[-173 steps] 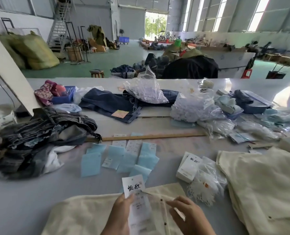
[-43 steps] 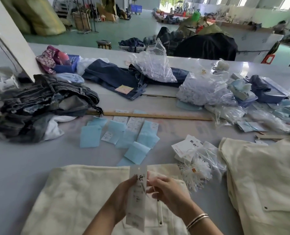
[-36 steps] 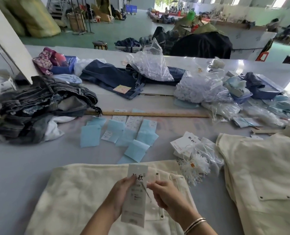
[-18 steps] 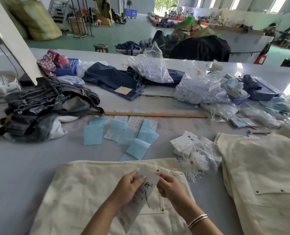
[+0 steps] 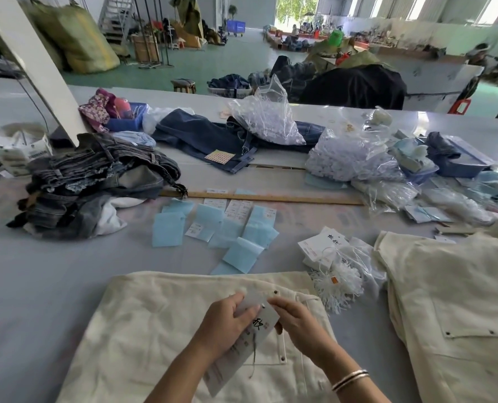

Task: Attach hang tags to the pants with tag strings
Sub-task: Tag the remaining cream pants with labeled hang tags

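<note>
1. Your gray work table (image 5: 38,286) runs the full width, w/ clutter along the far side.
2. Cream pants (image 5: 154,330) lie flat right in front of you, waistband at the far edge; a 2nd cream garment (image 5: 451,301) sits to the right, apart from them.
3. Heap of dark denim (image 5: 96,181) far left; navy jeans (image 5: 201,138) beyond it, clear plastic bags (image 5: 268,117) on and beside them.
4. Wooden ruler (image 5: 271,197) lies crosswise mid-table; light-blue tag sleeves (image 5: 168,232) scattered just on your side of it.
5. White tag box (image 5: 317,248) and a bundle of white tag strings (image 5: 340,282) sit between the two cream garments.
6. Your left hand (image 5: 224,324) pinches the hang tag (image 5: 242,344) near its top, fingers curled on it; tag lies slanted over the pants' pocket area.
7. Your right hand (image 5: 297,321) has its fingertips curled at the tag's top corner, pinching there; can't tell if it's the string or the tag edge. Bracelets on that wrist.
</note>
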Demonstrator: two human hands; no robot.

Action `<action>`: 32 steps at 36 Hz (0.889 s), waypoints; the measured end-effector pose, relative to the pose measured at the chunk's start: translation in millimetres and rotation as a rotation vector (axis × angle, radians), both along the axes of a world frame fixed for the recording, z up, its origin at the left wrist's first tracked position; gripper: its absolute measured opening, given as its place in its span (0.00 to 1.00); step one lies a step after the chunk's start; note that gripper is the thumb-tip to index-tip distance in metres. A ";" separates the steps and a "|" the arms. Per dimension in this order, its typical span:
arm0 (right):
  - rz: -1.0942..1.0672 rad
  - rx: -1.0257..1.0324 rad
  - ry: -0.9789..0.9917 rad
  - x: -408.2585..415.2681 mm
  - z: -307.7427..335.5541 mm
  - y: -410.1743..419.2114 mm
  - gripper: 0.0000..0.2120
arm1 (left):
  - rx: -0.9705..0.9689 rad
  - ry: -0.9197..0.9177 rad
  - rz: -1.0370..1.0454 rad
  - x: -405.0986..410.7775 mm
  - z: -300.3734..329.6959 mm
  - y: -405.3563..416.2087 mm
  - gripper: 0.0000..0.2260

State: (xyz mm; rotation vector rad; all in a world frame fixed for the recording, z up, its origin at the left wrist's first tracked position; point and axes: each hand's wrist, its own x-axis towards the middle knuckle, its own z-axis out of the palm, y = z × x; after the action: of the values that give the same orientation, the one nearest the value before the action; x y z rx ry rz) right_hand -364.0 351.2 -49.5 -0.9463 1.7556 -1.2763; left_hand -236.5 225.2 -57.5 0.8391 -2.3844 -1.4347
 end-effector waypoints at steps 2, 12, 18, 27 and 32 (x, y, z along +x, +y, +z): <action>-0.008 -0.012 -0.089 -0.2 1.9 3.9 0.15 | -0.106 -0.019 0.034 0.1 1.3 3.1 0.11; -0.196 0.013 -0.049 29.7 1.4 -3.2 0.13 | -0.312 -0.069 0.066 -1.2 -4.9 23.4 0.10; -0.377 0.029 0.037 30.5 -8.1 -6.5 0.18 | 0.034 -0.004 0.024 -1.7 -6.1 32.2 0.06; -0.534 0.016 0.058 28.5 -15.6 -10.3 0.14 | 0.295 -0.074 0.110 -13.0 -15.2 45.1 0.09; -0.543 0.052 0.158 23.0 -16.9 -7.9 0.13 | 0.180 -0.283 0.103 -22.3 -19.6 60.6 0.28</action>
State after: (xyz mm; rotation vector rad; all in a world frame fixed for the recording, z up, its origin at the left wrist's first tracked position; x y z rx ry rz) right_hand -341.0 343.4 -66.4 -0.5656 2.2569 -1.5040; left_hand -258.8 285.7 -77.1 1.2677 -2.3868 -1.5999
